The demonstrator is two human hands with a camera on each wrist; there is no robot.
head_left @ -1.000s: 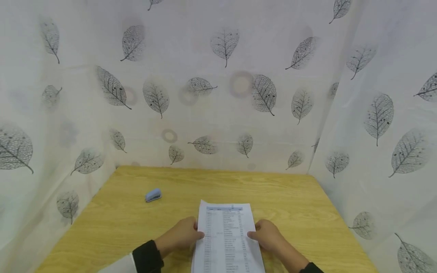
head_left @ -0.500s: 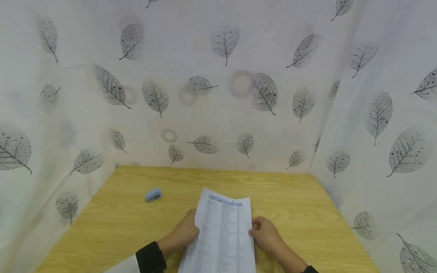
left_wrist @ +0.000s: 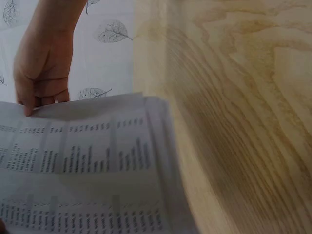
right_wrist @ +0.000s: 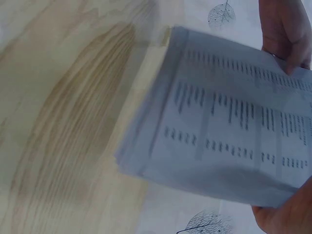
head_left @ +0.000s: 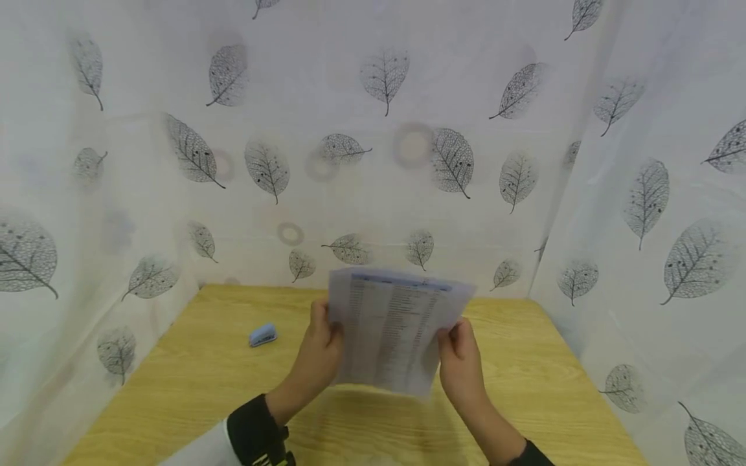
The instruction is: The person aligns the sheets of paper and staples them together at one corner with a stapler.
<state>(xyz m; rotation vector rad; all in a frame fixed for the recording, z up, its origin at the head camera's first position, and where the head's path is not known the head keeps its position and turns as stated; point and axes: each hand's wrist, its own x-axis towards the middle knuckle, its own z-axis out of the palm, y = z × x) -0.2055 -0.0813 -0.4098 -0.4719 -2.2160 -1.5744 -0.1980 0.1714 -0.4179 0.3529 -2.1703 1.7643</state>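
Note:
A stack of printed paper sheets [head_left: 384, 330] is held up over the table, its lower edge above the wood. My left hand [head_left: 317, 349] grips the left edge, thumb on the printed face. On the opposite edge my right hand [head_left: 460, 356] pinches the sheets between thumb and fingers. Rows of print and a blue header band show on the top sheet. In the left wrist view the paper stack [left_wrist: 87, 165] fans slightly at one end, and several layered edges of the sheets [right_wrist: 146, 117] show in the right wrist view.
A small light-blue stapler [head_left: 263, 334] lies on the wooden table [head_left: 233, 388], left of the hands. Behind and to both sides hang pale curtains [head_left: 373, 194] printed with dark leaves.
Both hands have raised the paper stack from low at the table's front, upward and away, tilting it more upright. Its whole lower edge now shows. The stapler has stayed put.

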